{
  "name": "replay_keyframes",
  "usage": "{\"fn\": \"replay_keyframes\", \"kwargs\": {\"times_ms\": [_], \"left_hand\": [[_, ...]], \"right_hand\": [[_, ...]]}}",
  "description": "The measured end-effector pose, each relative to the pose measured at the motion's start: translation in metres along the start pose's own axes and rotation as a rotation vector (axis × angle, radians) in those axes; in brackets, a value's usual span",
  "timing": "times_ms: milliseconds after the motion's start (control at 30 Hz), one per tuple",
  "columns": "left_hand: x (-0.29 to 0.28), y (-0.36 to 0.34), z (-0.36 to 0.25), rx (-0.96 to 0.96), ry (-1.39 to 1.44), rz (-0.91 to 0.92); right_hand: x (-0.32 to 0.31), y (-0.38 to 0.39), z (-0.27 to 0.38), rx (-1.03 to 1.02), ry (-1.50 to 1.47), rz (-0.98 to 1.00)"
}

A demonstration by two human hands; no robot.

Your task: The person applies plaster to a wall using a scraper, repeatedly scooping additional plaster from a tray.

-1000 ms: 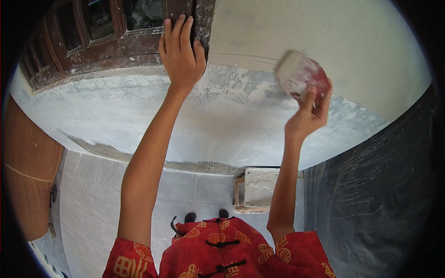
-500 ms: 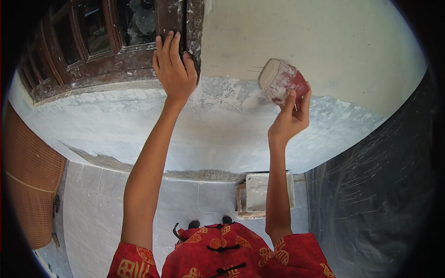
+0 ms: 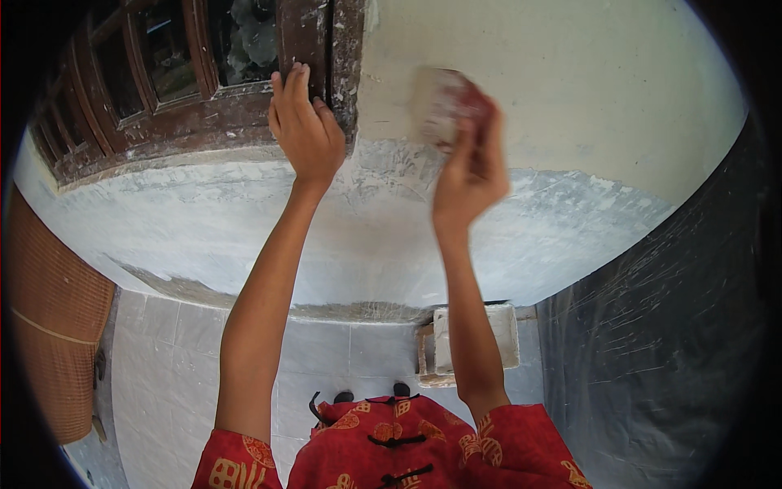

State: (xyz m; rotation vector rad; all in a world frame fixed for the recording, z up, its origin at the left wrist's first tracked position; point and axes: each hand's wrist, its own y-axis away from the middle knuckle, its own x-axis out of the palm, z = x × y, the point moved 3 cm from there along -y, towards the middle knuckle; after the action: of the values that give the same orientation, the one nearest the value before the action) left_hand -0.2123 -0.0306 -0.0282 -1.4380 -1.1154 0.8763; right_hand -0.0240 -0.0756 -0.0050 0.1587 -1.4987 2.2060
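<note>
My left hand (image 3: 306,134) rests on the lower corner of a brown wooden window frame (image 3: 303,37), its fingers stretched upward and flat against the wood. In my right hand (image 3: 471,183) is a red putty scraper (image 3: 456,102), smeared with pale putty and blurred by motion. The scraper is at the wall (image 3: 570,73), right of the frame, just above the border between the cream coat and a patchy grey-white band (image 3: 326,220). Whether its edge touches the surface cannot be made out.
Below my right forearm, a putty-smeared white tray (image 3: 507,338) stands on the grey tiled floor (image 3: 314,346). Dark plastic sheeting (image 3: 643,342) hangs at the right. A rolled woven mat (image 3: 61,326) is at the far left. Glass panes (image 3: 242,41) fill the window.
My right hand has moved left and slightly up along the wall with the putty scraper, closer to the window frame. My left hand stays on the frame, nearly unmoved.
</note>
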Motion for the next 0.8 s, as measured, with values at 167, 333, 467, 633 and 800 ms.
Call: {"fn": "replay_keyframes", "kwargs": {"times_ms": [167,333,467,633,800], "left_hand": [[0.006,0.001,-0.005,0.045,0.008,0.004],[0.008,0.001,-0.005,0.046,-0.001,-0.008],[0.004,0.001,-0.005,0.045,-0.029,0.029],[0.004,0.001,-0.008,0.062,0.009,-0.003],[0.003,0.002,-0.004,0.051,-0.021,0.030]], "right_hand": [[-0.013,0.005,-0.001,0.145,-0.109,0.116],[0.000,0.032,-0.041,-0.064,0.064,0.139],[-0.055,0.003,-0.029,0.172,-0.039,-0.034],[-0.033,0.019,-0.015,0.219,-0.103,0.170],[-0.020,0.034,-0.044,0.110,-0.098,0.104]]}}
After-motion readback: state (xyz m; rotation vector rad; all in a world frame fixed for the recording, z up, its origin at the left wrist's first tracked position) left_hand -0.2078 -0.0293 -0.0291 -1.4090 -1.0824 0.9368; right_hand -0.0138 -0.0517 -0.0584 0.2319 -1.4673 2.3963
